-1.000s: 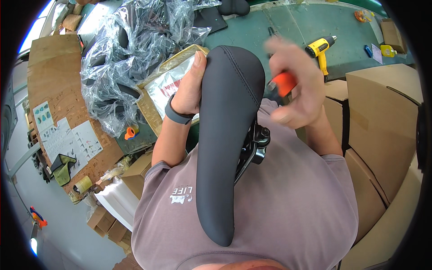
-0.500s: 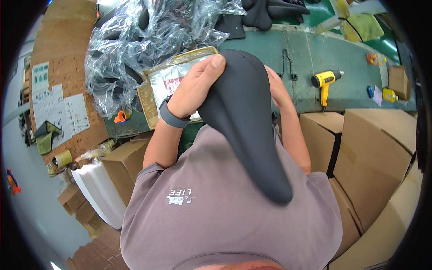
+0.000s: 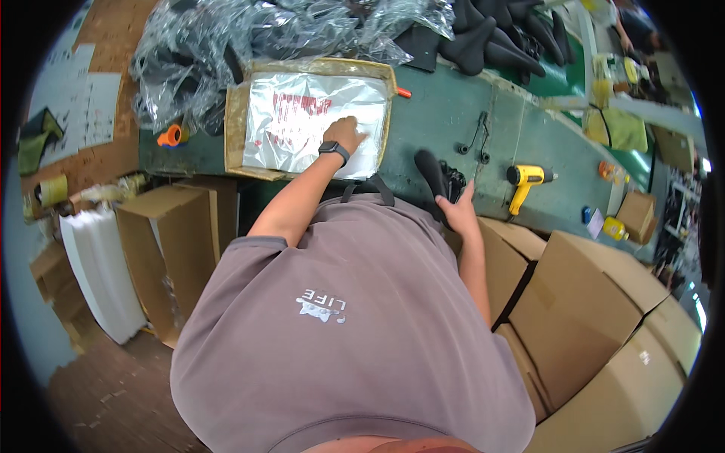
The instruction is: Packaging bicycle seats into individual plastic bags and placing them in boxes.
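My left hand (image 3: 346, 136) reaches forward onto a stack of clear plastic bags (image 3: 302, 124) with red print, lying in a shallow cardboard tray (image 3: 236, 128) on the green workbench (image 3: 468, 113). Its fingers are curled and pinch the top bag. A dark watch sits on that wrist. My right hand (image 3: 458, 209) grips a black bicycle saddle (image 3: 432, 175) at the bench's near edge, close to my body. The saddle's rail hardware shows just beside my fingers.
A yellow power tool (image 3: 523, 181) lies on the bench right of the saddle. Bagged saddles (image 3: 219, 38) pile up at the back left, bare black saddles (image 3: 495, 38) at the back. Cardboard boxes (image 3: 596, 317) stand at my right, another box (image 3: 162, 241) at my left.
The saddle has come down from in front of my face to the bench edge, now in my right hand. My left hand let go of it and reached onto the plastic bags.
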The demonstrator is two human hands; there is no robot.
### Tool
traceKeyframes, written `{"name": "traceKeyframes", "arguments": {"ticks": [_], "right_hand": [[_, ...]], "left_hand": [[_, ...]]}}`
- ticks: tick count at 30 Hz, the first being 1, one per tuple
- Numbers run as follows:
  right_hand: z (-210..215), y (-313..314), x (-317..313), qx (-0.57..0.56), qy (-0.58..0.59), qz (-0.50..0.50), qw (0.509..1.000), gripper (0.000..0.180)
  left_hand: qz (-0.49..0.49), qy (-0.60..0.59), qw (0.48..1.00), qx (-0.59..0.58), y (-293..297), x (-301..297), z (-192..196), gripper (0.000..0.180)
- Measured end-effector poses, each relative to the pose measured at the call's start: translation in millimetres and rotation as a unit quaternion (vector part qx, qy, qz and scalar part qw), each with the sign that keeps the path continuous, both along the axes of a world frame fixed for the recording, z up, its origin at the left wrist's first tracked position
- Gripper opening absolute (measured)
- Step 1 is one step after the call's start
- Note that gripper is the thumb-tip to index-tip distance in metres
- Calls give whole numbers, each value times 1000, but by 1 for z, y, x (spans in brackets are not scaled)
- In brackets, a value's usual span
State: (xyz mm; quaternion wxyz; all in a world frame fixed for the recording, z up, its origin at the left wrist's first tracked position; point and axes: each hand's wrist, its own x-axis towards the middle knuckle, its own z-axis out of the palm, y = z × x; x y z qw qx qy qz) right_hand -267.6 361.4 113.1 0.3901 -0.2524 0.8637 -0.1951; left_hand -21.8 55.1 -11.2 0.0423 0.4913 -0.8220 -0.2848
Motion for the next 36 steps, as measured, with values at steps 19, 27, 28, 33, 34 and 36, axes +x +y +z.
{"name": "traceKeyframes", "arguments": {"ticks": [19,27,28,33,34,36], "right_hand": [[33,-43,71,-93,-306,-167,932,47],[50,-92,122,-172,-300,-184,920,49],[48,-96,125,-172,-287,-170,927,52],[10,-137,143,-197,-172,12,965,75],[0,-149,151,-205,-59,114,970,81],[-12,-165,166,-107,35,218,969,91]], "left_hand": [[-29,33,994,-97,54,41,-8,18],[201,136,965,94,24,63,-33,24],[233,189,947,116,21,70,-32,26],[209,262,930,147,0,97,-26,24],[217,249,938,107,-2,98,-23,24],[250,261,931,48,-7,98,-6,25]]}}
